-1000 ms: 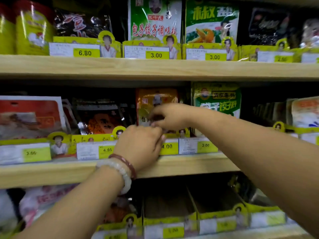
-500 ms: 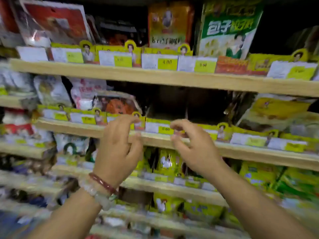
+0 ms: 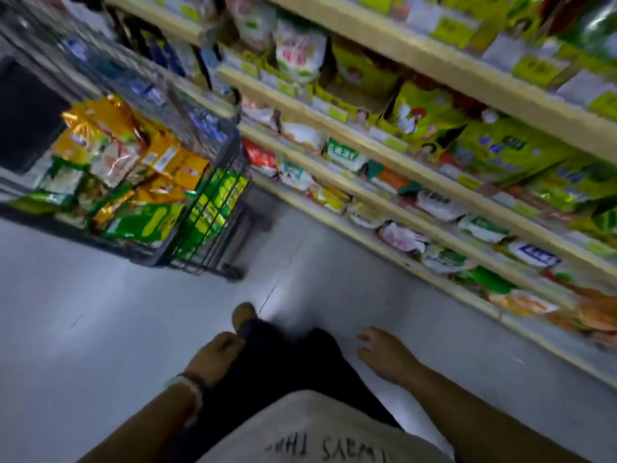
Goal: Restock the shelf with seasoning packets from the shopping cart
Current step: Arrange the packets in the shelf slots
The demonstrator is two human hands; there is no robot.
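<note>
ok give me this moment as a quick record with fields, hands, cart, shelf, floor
left hand: low by the leg, holds nothing, bead bracelets at wrist
right hand: low, fingers loosely spread, holds nothing
shopping cart: ahead on the left, beside the shelf
seasoning packets: gold and green, heaped in the cart
shelf: on the right, stocked rows with price tags
floor: pale grey

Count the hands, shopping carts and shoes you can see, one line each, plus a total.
Hands: 2, left hand and right hand, both holding nothing
Shopping carts: 1, shopping cart
Shoes: 1, shoe
Total: 4
</note>
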